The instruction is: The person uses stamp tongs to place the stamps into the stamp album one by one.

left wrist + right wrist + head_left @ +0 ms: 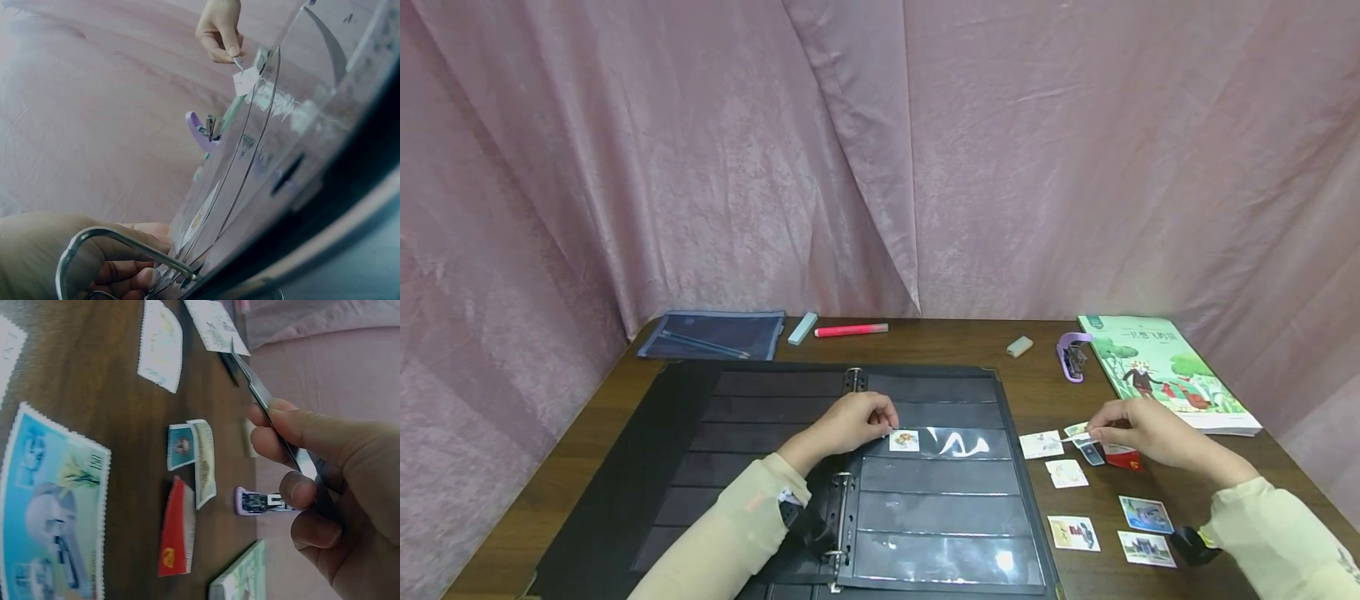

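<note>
High, forward, downward head view; close, tilted wrist views; right hand (1141, 429) in all

A study or hobby corner: a brown wood-grain desk (943, 342) stands before a draped pink curtain (737, 167) that screens off the room behind, so whether this is a home cannot be told. A ring-bound album (613, 492) lies open under the left grip (850, 421), with a blue pouch (763, 329) and red marker (851, 330) beyond; loose stamps (1073, 533) lie near the right grip (1138, 429), an illustrated book (1180, 367) just beyond it.
</note>
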Demonstrator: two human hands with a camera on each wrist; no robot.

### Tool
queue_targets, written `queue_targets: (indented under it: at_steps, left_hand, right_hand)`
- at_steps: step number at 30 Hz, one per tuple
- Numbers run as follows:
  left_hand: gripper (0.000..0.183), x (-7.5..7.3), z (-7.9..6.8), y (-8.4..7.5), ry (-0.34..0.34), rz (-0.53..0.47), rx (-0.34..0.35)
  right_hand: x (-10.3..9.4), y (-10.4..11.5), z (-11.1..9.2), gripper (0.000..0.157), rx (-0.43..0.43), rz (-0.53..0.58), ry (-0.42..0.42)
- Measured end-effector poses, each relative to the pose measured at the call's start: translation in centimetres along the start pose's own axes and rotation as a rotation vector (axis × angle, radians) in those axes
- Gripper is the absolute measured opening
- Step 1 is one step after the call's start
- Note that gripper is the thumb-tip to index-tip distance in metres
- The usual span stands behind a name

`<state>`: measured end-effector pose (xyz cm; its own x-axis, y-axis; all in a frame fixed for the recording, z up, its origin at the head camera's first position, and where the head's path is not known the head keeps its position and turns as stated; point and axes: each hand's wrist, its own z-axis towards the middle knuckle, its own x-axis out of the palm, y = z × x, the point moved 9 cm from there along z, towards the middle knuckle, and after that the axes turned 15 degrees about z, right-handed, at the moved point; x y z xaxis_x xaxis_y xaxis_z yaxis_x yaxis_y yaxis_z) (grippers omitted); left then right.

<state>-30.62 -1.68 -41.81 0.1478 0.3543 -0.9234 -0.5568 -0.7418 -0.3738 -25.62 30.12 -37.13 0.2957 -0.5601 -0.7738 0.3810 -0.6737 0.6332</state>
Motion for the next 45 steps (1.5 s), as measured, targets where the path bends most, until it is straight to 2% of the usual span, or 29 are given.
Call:
queue_targets:
  at_steps: [11,20,29,37,45]
  left_hand:
    - [0.012,-0.2,-0.1,-0.1,-0.005,-0.005,0.003]
    - [0.012,-0.3,-0.1,-0.1,-0.014,-0.006,0.016]
    - [0.011,-0.1,0.0,-0.1,-0.012,-0.004,0.023]
    - [0.012,0.3,-0.1,-0.3,0.009,-0.027,0.016]
    - [0.011,-0.1,-0.2,-0.2,-0.003,-0.017,0.023]
  right_hand:
    - [-1.7,2.2,0.4,0.007,-0.072,-0.014,-0.039]
    - [-2.0,3.6,2.1,0.006,-0.064,-0.005,-0.059]
    - [-1.1,4.1,3.9,0.008,-0.051,0.040,-0.072]
    - [0.8,4.1,6.0,0.010,-0.025,0.123,-0.061]
    - [1.9,4.3,7.7,0.011,-0.024,0.082,-0.088]
